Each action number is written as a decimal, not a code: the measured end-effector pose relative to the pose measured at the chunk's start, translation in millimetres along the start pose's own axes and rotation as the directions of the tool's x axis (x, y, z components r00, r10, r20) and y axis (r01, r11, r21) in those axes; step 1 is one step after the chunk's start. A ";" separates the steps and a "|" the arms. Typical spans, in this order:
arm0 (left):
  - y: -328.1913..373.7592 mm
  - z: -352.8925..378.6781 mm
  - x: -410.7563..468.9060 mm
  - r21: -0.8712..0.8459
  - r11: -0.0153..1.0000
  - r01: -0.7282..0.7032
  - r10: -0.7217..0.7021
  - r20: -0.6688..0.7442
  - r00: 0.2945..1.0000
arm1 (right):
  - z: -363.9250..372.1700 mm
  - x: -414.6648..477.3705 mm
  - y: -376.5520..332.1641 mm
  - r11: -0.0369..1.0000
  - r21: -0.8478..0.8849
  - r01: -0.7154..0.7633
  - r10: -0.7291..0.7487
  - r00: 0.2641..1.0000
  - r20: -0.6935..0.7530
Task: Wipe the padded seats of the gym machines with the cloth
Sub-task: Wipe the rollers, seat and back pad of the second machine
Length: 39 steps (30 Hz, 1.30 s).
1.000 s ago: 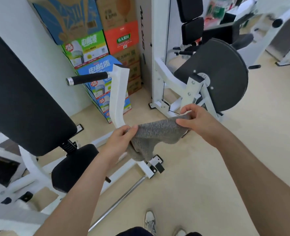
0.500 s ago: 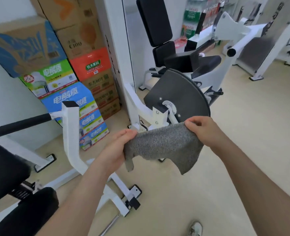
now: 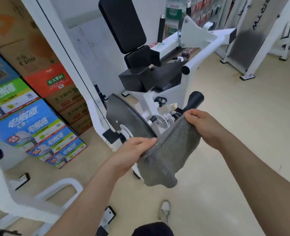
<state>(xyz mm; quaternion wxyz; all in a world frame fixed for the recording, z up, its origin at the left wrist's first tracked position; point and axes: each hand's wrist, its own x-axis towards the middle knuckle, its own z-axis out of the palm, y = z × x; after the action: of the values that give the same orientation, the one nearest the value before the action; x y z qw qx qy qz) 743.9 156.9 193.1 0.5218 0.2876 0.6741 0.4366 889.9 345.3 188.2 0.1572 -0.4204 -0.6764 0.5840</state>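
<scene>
White steel frames the machine (image 3: 94,114) ahead, with its black back pad (image 3: 122,24) upright above the padded seat (image 3: 168,77). The seat lies toward twelve o'clock from both grips, well apart from them and untouched, and its long axis looks to run roughly nine to three. The grey cloth (image 3: 164,154) hangs stretched between the grips, sagging toward six. The left grip (image 3: 132,150) pinches the cloth's near edge. The right grip (image 3: 204,126) pinches the far corner and looks nearer the seat, so it would likely lead.
</scene>
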 end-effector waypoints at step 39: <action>207.2 271.2 637.7 0.043 0.957 0.288 -0.150 -0.775 0.614 | -485.6 618.9 40.6 0.830 -0.511 0.223 -0.142 0.971 0.194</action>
<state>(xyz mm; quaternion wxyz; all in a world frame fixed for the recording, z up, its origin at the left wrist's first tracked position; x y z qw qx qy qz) 803.7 866.9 68.7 0.2123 0.0335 0.8941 0.3930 877.6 1128.9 108.8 0.0397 -0.3362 -0.8578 0.3867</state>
